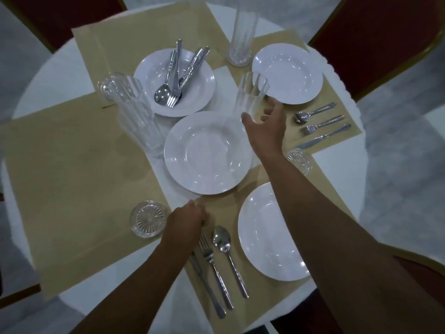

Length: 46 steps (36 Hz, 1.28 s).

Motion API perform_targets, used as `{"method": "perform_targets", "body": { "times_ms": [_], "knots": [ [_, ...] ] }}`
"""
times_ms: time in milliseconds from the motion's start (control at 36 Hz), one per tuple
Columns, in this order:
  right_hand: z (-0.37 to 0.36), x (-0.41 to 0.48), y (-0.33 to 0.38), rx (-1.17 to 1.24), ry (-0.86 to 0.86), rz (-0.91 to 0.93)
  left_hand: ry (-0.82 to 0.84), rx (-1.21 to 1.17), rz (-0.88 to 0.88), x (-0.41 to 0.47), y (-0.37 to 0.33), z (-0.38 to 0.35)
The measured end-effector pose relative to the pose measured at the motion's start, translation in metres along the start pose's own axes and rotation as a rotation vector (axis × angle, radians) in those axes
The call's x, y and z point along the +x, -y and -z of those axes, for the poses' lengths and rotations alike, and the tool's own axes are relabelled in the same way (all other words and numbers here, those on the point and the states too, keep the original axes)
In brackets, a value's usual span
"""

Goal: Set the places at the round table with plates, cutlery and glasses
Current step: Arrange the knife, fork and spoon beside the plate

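Two places carry plate and cutlery | step: glasses | right hand (265, 126) wraps tall ribbed glass (252, 97), white plate (207, 153) just left of grip | left hand (187, 220) knuckles-down, hold unclear | next: likely stand glass at unset placemat (72, 177)

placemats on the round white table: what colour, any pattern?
Plain tan rectangular placemats, no pattern visible. Shows best in the head view, the only one.

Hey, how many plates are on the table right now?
4: the far-left plate, holding cutlery; the centre plate; the far-right plate; the near plate, lower right. Others may lie stacked under the far-left plate.
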State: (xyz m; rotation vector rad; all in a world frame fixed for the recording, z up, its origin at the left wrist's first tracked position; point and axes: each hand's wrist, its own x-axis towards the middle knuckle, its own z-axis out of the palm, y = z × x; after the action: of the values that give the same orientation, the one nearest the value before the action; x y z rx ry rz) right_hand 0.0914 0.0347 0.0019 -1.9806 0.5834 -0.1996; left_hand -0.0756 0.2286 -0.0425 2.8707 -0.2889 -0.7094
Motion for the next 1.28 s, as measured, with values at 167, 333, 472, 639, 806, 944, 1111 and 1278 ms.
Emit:
{"method": "perform_targets", "body": {
  "times_ms": [167, 333, 472, 639, 806, 944, 1111, 1278],
  "knots": [
    [-0.018, 0.024, 0.003, -0.03, 0.078, -0.014, -0.033, 0.01, -0.009, -0.001, 0.001, -0.003],
    [-0.009, 0.024, 0.002, -0.006, 0.063, 0.049, -0.025, 0.045, -0.026, -0.001, -0.001, 0.001],
    [0.023, 0.009, 0.001, 0.081, -0.022, 0.104, -0.007, 0.072, -0.036, -0.001, -0.001, 0.002],
    [0.074, -0.022, -0.022, 0.116, -0.11, 0.074, -0.04, 0.055, -0.011, 0.0, 0.0, -0.002],
    [0.119, -0.041, -0.049, 0.146, -0.195, 0.001, -0.055, 0.063, -0.01, 0.0, 0.001, -0.002],
    [0.141, -0.044, -0.066, 0.104, -0.214, -0.026, -0.07, 0.097, -0.004, -0.003, 0.0, 0.001],
    [0.143, -0.039, -0.081, 0.054, -0.169, -0.048, -0.049, 0.12, 0.001, -0.002, -0.002, 0.002],
    [0.14, -0.038, -0.092, -0.003, -0.122, -0.045, -0.072, 0.135, 0.068, -0.004, -0.004, 0.0]
  ]
}}
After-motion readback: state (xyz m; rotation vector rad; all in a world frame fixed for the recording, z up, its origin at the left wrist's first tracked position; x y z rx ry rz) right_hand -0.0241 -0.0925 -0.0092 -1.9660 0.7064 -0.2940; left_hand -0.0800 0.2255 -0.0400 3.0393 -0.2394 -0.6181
